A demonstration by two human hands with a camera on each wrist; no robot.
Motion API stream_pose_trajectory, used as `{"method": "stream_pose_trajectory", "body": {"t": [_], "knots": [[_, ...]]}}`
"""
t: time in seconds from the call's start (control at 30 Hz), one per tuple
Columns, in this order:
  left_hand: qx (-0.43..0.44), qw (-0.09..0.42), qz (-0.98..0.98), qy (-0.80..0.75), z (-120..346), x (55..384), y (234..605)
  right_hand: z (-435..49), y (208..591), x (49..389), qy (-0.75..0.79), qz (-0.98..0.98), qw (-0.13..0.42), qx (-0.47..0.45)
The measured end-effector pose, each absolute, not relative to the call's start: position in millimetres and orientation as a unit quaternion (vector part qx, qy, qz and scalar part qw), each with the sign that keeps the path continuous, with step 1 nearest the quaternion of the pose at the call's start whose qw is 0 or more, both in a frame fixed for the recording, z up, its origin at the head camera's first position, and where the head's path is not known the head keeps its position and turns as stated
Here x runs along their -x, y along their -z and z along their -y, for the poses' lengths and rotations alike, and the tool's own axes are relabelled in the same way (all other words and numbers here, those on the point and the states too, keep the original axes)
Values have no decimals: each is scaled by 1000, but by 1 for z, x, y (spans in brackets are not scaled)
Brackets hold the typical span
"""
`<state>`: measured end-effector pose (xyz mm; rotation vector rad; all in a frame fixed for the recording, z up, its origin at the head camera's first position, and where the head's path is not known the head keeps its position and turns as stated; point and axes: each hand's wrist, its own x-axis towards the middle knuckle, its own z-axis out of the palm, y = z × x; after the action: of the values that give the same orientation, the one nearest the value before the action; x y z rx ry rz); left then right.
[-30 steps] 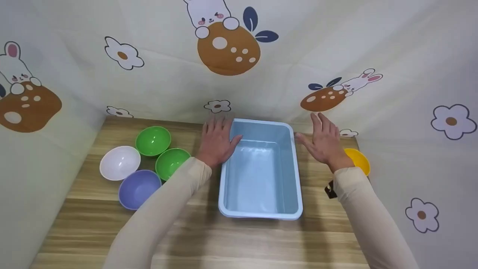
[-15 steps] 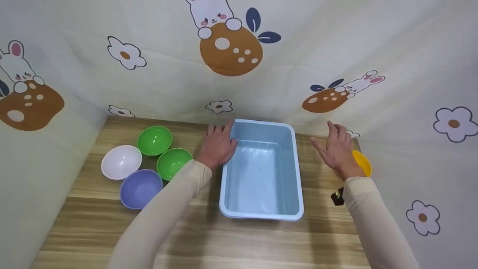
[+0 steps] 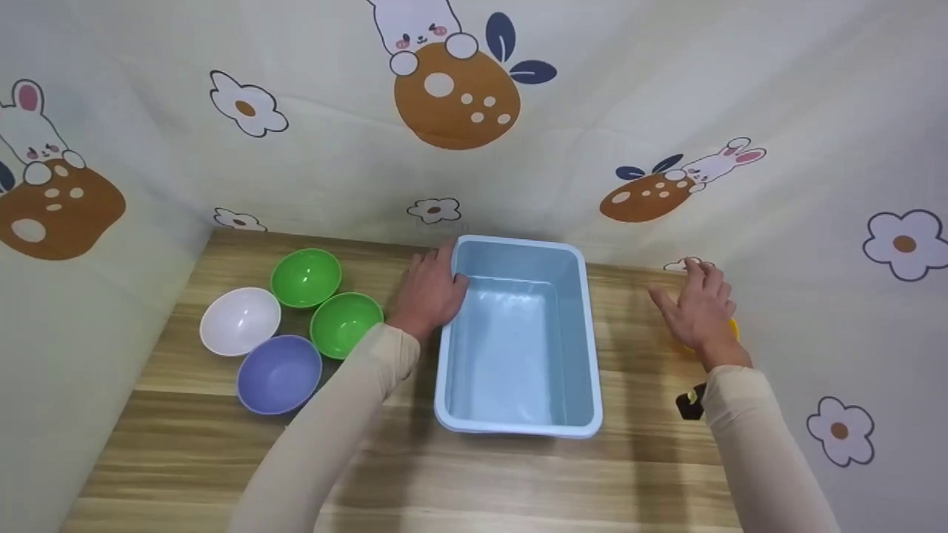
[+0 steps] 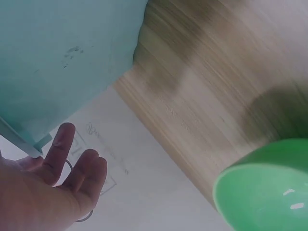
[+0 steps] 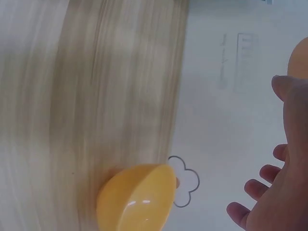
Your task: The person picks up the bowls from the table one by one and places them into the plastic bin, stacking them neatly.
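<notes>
A light-blue rectangular plastic basin stands upright on the wooden table. My left hand grips its left rim near the far corner, thumb over the inner side and fingers outside and below the lip. In the left wrist view those fingertips show beside the basin wall. My right hand hovers apart from the basin, fingers spread and holding nothing. Beneath it, a yellow bowl is mostly hidden in the head view. The right wrist view shows this yellow bowl below the hand.
Left of the basin, two green bowls, a white bowl and a purple bowl sit close together. A printed curtain borders the back and both sides of the wooden table.
My right hand has moved rightward and nearer, from beside the basin's right rim to over the yellow bowl. My left hand's fingers have bent down around the left rim. The basin stays put.
</notes>
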<state>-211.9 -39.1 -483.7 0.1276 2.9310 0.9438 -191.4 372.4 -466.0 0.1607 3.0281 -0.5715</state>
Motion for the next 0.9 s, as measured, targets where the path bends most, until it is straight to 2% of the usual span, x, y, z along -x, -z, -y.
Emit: {"method": "stream_pose_trajectory", "body": {"t": [0.63, 0.9], "knots": [[-7, 22, -950, -312, 34, 207, 485, -391, 487, 182, 169, -976, 32, -131], [-3, 24, -954, -298, 33, 207, 484, -397, 500, 182, 176, -969, 51, -167]]}}
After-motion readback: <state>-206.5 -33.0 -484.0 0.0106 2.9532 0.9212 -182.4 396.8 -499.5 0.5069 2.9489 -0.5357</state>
